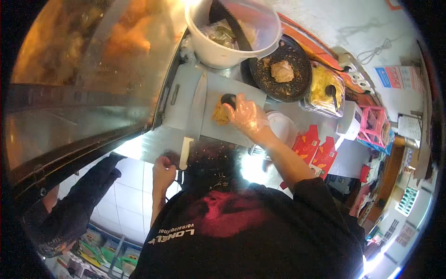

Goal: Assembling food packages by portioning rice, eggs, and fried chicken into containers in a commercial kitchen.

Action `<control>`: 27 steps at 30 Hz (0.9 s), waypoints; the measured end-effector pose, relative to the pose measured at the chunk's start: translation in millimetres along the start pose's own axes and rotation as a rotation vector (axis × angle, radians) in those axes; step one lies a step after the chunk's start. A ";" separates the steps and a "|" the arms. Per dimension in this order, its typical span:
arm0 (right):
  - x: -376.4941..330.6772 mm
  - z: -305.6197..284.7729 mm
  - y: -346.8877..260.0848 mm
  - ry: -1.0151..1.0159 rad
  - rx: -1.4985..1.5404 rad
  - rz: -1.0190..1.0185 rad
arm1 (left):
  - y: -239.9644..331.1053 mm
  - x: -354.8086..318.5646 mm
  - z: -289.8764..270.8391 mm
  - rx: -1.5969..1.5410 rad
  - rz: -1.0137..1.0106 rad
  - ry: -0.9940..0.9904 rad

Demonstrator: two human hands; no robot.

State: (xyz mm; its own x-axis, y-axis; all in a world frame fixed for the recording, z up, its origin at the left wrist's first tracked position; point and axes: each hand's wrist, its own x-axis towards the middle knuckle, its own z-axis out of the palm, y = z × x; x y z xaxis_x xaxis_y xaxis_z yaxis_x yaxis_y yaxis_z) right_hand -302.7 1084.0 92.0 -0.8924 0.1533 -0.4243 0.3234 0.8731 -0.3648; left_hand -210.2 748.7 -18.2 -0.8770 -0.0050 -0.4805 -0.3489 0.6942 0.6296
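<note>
Right hand (245, 114), in a clear plastic glove, is reaching out over the white cutting board (186, 100) and gripping a dark scoop-like utensil (228, 99). Grip is clenched around it, fingers curled over the top. The utensil's dark end is pressing against a small mound of yellowish crumbly food (220, 113), which is sitting on the board just left of the hand.

Left hand (162, 171) is bare and resting at the near edge of the steel surface (144, 144), fingers curled in. Can't tell whether it's grasping anything. It's sitting just beside the pale handle of a big knife (195, 116), not clearly touching it. The knife is lying flat on the board, blade pointing away from the person, left of the food mound.

Beyond the board:
- white bucket (218, 46) with a dark ladle handle sticking out, contents partly under plastic
- dark round pan (283, 69) holding a brownish lump, right of the bucket
- clear tub of yellow food (325, 90) with a dark spoon in it, further right
- red cartons (313, 146) lying near the right forearm

Glass-fronted warmer (88, 60) with orange-lit fried food is filling the left side.
</note>
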 end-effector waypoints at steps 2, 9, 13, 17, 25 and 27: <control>-3.0 7.9 -2.3 0.011 0.013 0.095 | 3.3 3.2 0.5 0.021 0.008 0.019; 20.4 -36.8 50.7 0.115 0.129 0.175 | 11.3 1.3 -9.0 -0.012 0.033 0.001; 29.0 -90.6 116.9 0.500 0.124 0.199 | -19.6 -3.5 -9.9 -0.112 0.058 0.049; 44.7 -111.6 172.8 0.424 -0.063 0.335 | -22.7 0.6 -13.6 -0.106 0.068 0.032; 77.4 -90.9 165.2 0.348 -0.064 0.366 | 8.0 8.7 -13.9 -0.103 0.106 -0.024; 85.9 -105.0 177.9 0.207 -0.099 0.240 | 15.4 14.3 -14.4 -0.143 0.045 -0.054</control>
State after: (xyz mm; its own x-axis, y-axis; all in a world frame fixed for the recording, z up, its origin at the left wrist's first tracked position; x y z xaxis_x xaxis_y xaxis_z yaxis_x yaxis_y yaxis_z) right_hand -354.8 1301.1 77.6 -0.8429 0.4417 -0.3072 0.5088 0.8401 -0.1881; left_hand -232.8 748.9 -6.6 -0.8751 0.0648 -0.4796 -0.3567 0.5835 0.7296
